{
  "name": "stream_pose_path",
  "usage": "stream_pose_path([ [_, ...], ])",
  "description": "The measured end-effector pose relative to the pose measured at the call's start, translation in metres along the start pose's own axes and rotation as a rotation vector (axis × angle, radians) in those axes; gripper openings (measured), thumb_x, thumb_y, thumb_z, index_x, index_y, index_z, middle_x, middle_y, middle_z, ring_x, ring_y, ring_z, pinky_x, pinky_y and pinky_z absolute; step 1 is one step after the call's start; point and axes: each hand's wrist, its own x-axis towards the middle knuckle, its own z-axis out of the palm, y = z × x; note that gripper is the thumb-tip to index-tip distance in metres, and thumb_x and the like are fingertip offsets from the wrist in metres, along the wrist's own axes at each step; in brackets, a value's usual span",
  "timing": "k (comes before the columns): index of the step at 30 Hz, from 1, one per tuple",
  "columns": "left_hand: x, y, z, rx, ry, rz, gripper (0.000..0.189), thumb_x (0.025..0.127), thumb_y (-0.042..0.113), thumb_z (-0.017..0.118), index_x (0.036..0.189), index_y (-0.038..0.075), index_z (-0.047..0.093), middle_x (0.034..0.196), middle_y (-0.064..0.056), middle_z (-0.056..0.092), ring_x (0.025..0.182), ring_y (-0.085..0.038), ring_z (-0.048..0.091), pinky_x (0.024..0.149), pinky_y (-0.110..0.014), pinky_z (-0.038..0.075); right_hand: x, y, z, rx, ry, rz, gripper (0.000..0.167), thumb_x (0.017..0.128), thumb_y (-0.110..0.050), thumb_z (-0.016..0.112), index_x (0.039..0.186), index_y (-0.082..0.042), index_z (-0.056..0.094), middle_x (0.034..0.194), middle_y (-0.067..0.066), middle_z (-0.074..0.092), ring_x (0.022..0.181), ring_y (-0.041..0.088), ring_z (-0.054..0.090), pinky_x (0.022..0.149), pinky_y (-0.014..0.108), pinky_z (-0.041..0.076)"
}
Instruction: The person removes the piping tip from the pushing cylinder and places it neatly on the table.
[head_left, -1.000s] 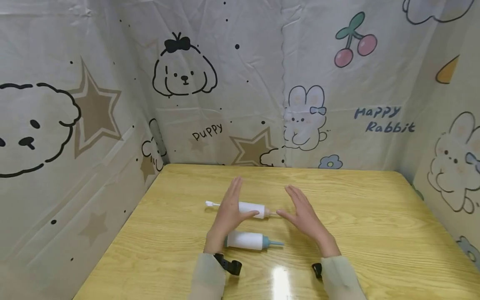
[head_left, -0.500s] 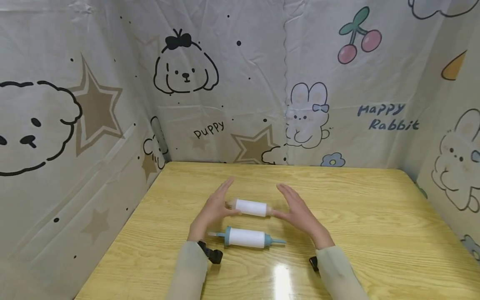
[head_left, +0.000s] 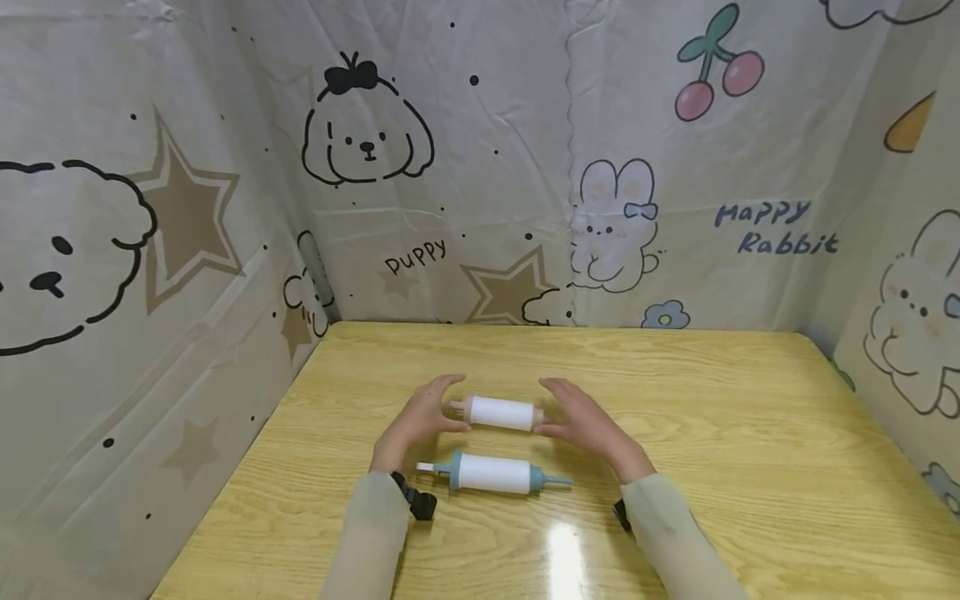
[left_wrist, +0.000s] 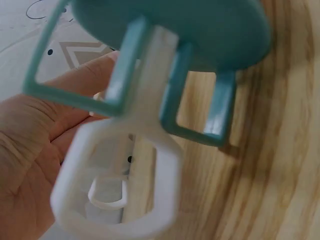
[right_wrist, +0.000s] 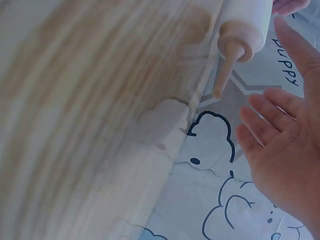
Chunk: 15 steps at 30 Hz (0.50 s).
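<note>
Two syringes lie crosswise on the table. The far one has a white barrel point(head_left: 502, 412) with pale pinkish-beige ends; the near one has a white barrel point(head_left: 493, 473), teal ends and a white plunger with a ring handle point(left_wrist: 167, 185). My left hand point(head_left: 420, 419) is at the left end of the far syringe, fingers and thumb bent apart around it. At its other end is my right hand point(head_left: 588, 421); in the right wrist view its fingers are spread beside the beige nozzle point(right_wrist: 227, 72), apart from it. Neither hand grips anything that I can see.
The wood-grain table point(head_left: 750, 467) extends around both syringes. Printed cloth point(head_left: 487, 167) with cartoon puppies, rabbits and stars walls in its back and sides. The near syringe lies between my forearms, its teal finger loops point(left_wrist: 220, 115) close below my left hand.
My left hand has moved left, off the middle of the far syringe, uncovering the left ends of both syringes. The right hand has shifted slightly left. Fingers of both hands are more bent.
</note>
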Motion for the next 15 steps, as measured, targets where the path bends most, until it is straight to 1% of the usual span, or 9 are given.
stream_pose_path([
  [3, 0.0012, -0.0028, 0.0014, -0.011, -0.012, 0.002, 0.082, 0.077, 0.02, 0.084, 0.146, 0.007, 0.043, 0.151, -0.013, 0.045, 0.142, -0.036, 0.039, 0.114, -0.054, 0.04, 0.0021, -0.0008, 0.0009, -0.01, -0.047, 0.02, 0.075, 0.087, -0.028, 0.074, 0.146, 0.002, 0.038, 0.149, 0.023, 0.043, 0.137, 0.041, 0.043, 0.115, 0.055, 0.037],
  [6, 0.002, -0.0047, 0.0025, -0.02, -0.029, 0.006, 0.078, 0.077, 0.02, 0.083, 0.145, 0.007, 0.045, 0.15, -0.012, 0.047, 0.141, -0.035, 0.04, 0.114, -0.053, 0.04, 0.0037, -0.0018, 0.0018, -0.029, -0.077, 0.032, 0.068, 0.088, -0.027, 0.073, 0.141, 0.004, 0.044, 0.144, 0.022, 0.049, 0.132, 0.039, 0.049, 0.112, 0.053, 0.041],
  [11, 0.0028, -0.0062, 0.0046, -0.021, -0.053, 0.014, 0.072, 0.079, 0.02, 0.082, 0.142, 0.007, 0.048, 0.146, -0.011, 0.052, 0.137, -0.035, 0.045, 0.112, -0.053, 0.042, 0.006, -0.0005, 0.0045, -0.078, -0.084, -0.001, 0.053, 0.089, -0.024, 0.072, 0.13, 0.005, 0.053, 0.129, 0.019, 0.059, 0.119, 0.034, 0.058, 0.103, 0.048, 0.05],
  [15, 0.0036, -0.0069, 0.007, -0.016, -0.055, 0.013, 0.066, 0.08, 0.018, 0.081, 0.138, 0.008, 0.052, 0.142, -0.011, 0.055, 0.134, -0.033, 0.049, 0.111, -0.051, 0.044, 0.007, 0.0005, 0.0058, -0.088, -0.08, -0.016, 0.042, 0.09, -0.021, 0.071, 0.122, 0.003, 0.058, 0.119, 0.016, 0.063, 0.109, 0.028, 0.062, 0.094, 0.044, 0.054],
])
